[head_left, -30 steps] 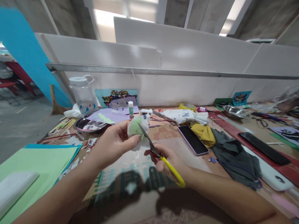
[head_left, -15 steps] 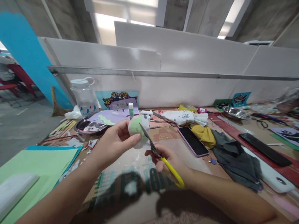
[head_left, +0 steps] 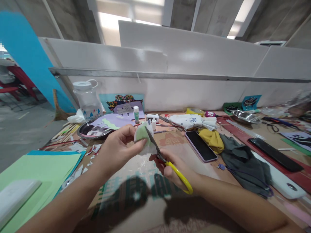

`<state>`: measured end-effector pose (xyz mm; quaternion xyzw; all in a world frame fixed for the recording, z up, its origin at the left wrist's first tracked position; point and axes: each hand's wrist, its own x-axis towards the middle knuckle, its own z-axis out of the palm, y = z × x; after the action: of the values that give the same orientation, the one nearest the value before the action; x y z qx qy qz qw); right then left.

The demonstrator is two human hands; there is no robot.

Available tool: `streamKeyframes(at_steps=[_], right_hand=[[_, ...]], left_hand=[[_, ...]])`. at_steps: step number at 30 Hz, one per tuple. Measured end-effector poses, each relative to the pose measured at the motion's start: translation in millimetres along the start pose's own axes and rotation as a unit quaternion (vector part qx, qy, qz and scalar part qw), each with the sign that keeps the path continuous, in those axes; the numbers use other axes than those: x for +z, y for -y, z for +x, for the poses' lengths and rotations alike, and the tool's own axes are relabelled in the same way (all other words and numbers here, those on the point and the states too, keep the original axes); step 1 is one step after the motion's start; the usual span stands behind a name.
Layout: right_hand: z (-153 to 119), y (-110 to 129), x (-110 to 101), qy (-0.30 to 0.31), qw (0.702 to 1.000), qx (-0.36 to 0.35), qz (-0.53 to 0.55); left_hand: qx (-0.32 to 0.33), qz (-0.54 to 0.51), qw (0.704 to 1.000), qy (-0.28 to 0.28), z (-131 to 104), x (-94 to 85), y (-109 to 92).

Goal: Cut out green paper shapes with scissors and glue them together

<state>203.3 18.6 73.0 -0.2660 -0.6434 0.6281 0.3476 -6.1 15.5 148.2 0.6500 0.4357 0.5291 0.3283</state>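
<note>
My left hand (head_left: pixel 125 142) pinches a small piece of white and pale green paper (head_left: pixel 140 133) between thumb and fingers. My right hand (head_left: pixel 173 166) is closed around yellow-handled scissors (head_left: pixel 181 178). The blades point up and left and lie against the right side of the paper; whether they are cutting I cannot tell. Behind the paper stand a glue stick (head_left: pixel 136 114) with a white cap and a small white bottle (head_left: pixel 154 124). Below both hands lies printed cardboard (head_left: pixel 131 207), with their shadows on it.
Green sheets (head_left: pixel 46 174) lie at left under a white block (head_left: pixel 18 197). A water bottle (head_left: pixel 86 100) and a metal dish (head_left: pixel 81 131) stand behind. On the right are a phone (head_left: pixel 201 146), yellow cloth (head_left: pixel 212 140), grey cloth (head_left: pixel 243 165) and a black phone-like object (head_left: pixel 274 154).
The paper has tilted and moved slightly in my left hand, so the small white bottle behind it shows. My right hand and the scissors have barely shifted.
</note>
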Motion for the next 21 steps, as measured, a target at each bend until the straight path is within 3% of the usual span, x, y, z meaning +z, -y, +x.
streamKeyframes(at_steps=[21], right_hand=[[4.2, -8.4, -3.3, -0.024, 1.0, -0.003, -0.006]], left_hand=[[-0.037, -0.034, 0.998, 0.021, 0.7, 4.6, -0.1]])
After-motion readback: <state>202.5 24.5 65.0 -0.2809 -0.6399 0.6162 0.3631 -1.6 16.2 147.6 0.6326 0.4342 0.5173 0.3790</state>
